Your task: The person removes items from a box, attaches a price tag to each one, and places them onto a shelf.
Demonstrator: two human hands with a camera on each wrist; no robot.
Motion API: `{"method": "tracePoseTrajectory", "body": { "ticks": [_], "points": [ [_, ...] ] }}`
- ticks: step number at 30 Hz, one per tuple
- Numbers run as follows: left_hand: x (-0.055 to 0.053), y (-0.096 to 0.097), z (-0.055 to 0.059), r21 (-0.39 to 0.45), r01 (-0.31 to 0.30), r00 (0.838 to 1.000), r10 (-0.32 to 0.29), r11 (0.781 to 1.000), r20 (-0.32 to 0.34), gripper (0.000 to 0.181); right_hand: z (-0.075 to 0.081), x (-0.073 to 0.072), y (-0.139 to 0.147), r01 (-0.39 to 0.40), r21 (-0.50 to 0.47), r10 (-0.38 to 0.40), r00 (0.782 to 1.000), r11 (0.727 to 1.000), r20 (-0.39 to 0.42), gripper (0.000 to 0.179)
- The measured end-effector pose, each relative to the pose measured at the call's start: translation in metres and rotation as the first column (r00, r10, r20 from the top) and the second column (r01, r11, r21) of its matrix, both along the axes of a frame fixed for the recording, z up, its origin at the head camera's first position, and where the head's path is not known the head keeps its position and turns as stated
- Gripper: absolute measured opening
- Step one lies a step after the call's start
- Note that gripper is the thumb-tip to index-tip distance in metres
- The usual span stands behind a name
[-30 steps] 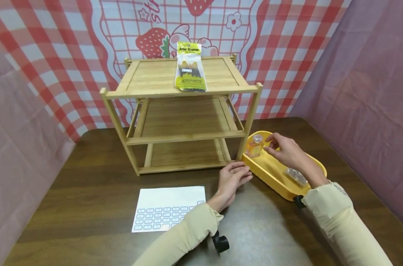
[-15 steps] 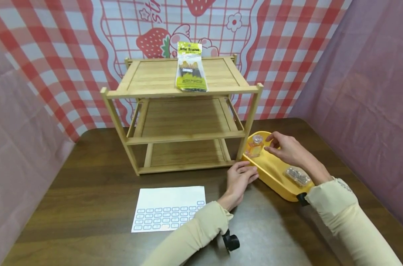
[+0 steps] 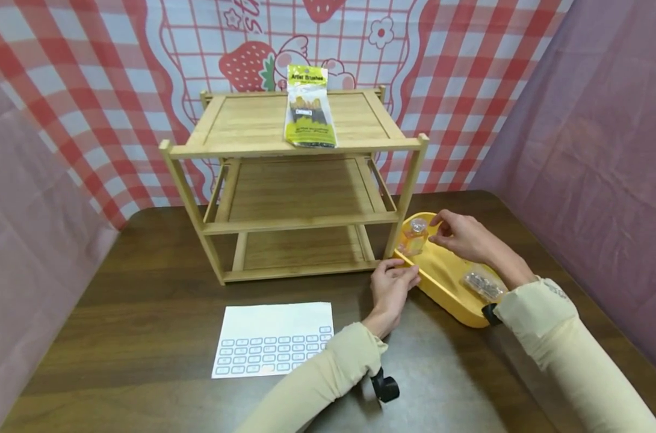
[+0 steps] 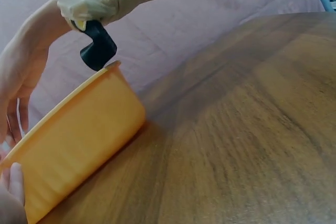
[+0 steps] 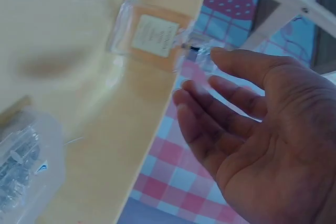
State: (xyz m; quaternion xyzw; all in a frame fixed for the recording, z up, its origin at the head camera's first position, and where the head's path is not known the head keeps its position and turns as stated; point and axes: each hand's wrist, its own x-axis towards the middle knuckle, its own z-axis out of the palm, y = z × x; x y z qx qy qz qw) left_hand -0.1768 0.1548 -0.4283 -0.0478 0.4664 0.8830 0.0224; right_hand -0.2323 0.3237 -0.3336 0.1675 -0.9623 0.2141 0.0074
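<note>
Standing in the tray: an orange perfume bottle (image 3: 413,242) with a pale label, stopper (image 3: 417,225) up, at the far end of the yellow tray (image 3: 440,294), near the shelf.
At the stopper: the right hand (image 3: 462,237), relaxed and grasping nothing, thumb tip just beside the clear top; whether they touch, I cannot tell.
On the tray's outer wall: the left hand (image 3: 392,291), fingers resting against the side, loose rather than clenched.
Nearer end of tray: a clear pack (image 3: 484,285) of small items, lying flat, well apart from the bottle.
Left of the tray: a three-tier wooden shelf (image 3: 247,123), a packet of artist brushes (image 3: 310,114) on its top tier.
In front of the shelf: a white sheet (image 3: 274,319) with printed boxes, on the brown table (image 3: 133,307).
Behind: a red-and-white checked cloth (image 3: 463,114) with strawberries.
</note>
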Motion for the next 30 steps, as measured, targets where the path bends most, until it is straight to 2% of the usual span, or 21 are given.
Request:
{"method": "tracePoseTrajectory", "body": {
  "ticks": [5,13,18,24,28,30],
  "points": [
    [-0.002,-0.001,0.003,-0.049,-0.01,1.0,0.011,0.999,0.016,0.025,-0.004,-0.009,0.002,0.001,-0.037,0.0,1.0,0.999,0.011,0.031],
    [-0.004,0.001,0.004,-0.052,-0.034,0.999,0.035,0.998,0.026,0.023,-0.013,-0.023,0.008,-0.047,-0.124,0.053,0.997,0.991,0.051,0.033],
    [-0.004,0.002,0.003,-0.072,-0.043,0.999,0.044,0.996,0.019,0.024,-0.03,-0.029,0.011,-0.052,-0.154,0.065,0.994,0.987,0.082,0.039],
    [-0.005,0.003,0.002,-0.07,-0.028,1.0,0.028,0.997,0.003,0.024,-0.05,-0.034,0.013,-0.052,-0.286,0.078,0.994,0.957,0.08,0.039],
    [-0.006,0.002,0.001,-0.088,-0.035,0.999,0.034,0.996,-0.009,0.024,-0.054,-0.037,0.012,-0.046,-0.36,0.083,0.993,0.932,0.087,0.037],
    [-0.007,0.002,0.001,-0.089,-0.037,0.999,0.037,0.995,-0.002,0.023,-0.055,-0.038,0.011,-0.034,-0.366,0.075,0.992,0.93,0.098,0.036]
  ]
}}
